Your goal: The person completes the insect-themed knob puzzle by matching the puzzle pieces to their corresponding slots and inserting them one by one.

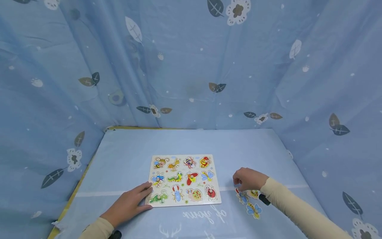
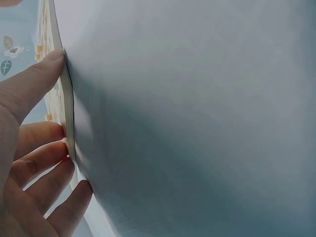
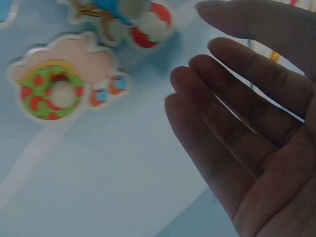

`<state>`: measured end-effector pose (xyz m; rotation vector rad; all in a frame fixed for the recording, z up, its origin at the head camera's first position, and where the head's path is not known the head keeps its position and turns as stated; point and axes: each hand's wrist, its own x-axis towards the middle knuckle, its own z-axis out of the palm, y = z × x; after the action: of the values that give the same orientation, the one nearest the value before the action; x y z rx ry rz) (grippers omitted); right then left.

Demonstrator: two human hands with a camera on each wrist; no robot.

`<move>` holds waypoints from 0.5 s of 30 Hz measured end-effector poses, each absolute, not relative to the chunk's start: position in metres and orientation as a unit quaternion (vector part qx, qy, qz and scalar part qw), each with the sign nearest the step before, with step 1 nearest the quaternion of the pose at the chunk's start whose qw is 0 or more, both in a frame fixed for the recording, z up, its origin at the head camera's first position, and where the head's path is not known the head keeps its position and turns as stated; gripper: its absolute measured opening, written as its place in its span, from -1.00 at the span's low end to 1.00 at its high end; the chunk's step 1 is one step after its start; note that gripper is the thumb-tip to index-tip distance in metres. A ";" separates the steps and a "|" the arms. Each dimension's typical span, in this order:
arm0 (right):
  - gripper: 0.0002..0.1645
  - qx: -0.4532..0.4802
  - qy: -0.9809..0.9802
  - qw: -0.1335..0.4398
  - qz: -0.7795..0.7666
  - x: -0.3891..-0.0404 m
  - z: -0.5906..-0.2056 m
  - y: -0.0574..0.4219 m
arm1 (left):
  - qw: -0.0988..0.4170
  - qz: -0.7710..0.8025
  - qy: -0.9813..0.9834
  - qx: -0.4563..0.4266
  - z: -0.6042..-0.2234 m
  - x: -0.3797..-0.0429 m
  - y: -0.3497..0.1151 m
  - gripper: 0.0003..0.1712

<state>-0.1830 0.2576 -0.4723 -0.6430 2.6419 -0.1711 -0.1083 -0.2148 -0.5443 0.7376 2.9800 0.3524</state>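
My left hand lies at the left edge of a flat insect puzzle board. In the left wrist view, thumb and fingertips touch the board's side, the fingers spread. To the right of the board, my right hand hovers over loose puzzle pieces, relaxed fingers with nothing between them. Below it are a beetle piece, a snail piece partly hidden by the hand, and a yellow-and-blue winged insect piece. The right wrist view shows the snail piece with its round knob, close to the fingertips.
Several insect pictures cover the board in rows, some with small knobs, such as the ladybug. Pale blue cloth covers the table. A patterned blue curtain hangs behind it and at both sides.
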 end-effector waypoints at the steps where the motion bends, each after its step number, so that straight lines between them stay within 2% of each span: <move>1: -0.82 -0.232 0.947 0.210 -0.068 -0.180 -0.473 0.261 | 0.025 0.114 0.965 0.237 -0.544 -0.108 -0.215 -0.15; 7: -0.83 -0.236 0.943 0.216 -0.093 -0.172 -0.480 0.274 | 0.018 0.116 0.967 0.228 -0.544 -0.107 -0.216 -0.16; 15: -0.71 -0.225 0.944 0.221 -0.097 -0.163 -0.499 0.275 | 0.021 0.121 0.963 0.239 -0.543 -0.107 -0.214 -0.16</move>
<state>-0.1630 0.2750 -0.4986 -0.6223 2.6086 -0.2683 -0.1073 -0.2138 -0.5434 0.7408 2.9855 0.3749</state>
